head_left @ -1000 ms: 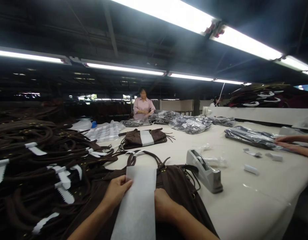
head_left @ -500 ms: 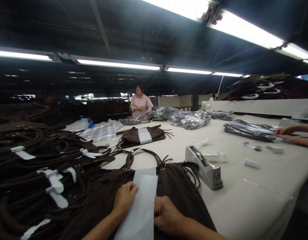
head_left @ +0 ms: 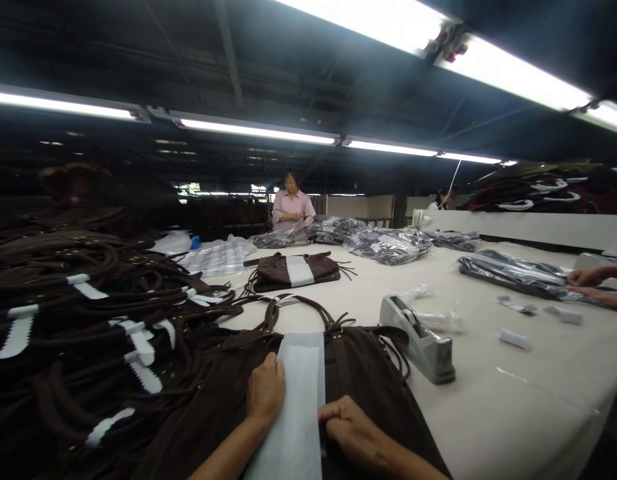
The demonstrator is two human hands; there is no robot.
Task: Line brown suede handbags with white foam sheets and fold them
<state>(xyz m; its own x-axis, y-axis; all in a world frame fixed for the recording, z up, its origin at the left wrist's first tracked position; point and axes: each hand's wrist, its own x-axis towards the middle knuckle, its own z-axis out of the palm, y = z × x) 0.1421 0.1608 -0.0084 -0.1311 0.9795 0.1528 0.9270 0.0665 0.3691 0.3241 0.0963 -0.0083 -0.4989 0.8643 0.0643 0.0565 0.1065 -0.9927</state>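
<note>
A dark brown fabric bag [head_left: 368, 373] with looped handles lies flat in front of me. Down its middle runs a white paper strip [head_left: 298, 407], its upper end near the handles. My left hand [head_left: 266, 390] is closed at the strip's left edge, fingers curled in. From the other side, my right hand [head_left: 351, 427] pinches the right edge with thumb and bent forefinger. What the fingertips grip is partly hidden. To the right of the bag stands a grey tape dispenser [head_left: 418, 340].
Brown bags with white-wrapped handles [head_left: 88, 287] are heaped at left. Beyond lies a folded bag with a white band [head_left: 301, 271]. Plastic-wrapped bags [head_left: 388, 245] and paper scraps [head_left: 514, 339] lie on the table [head_left: 508, 413]. A co-worker's hands [head_left: 588, 283] touch a wrapped item [head_left: 513, 273].
My view has shifted slightly, so the scene sits farther right. The paper strip lies straighter along the bag. My right hand sits a little lower along its edge.
</note>
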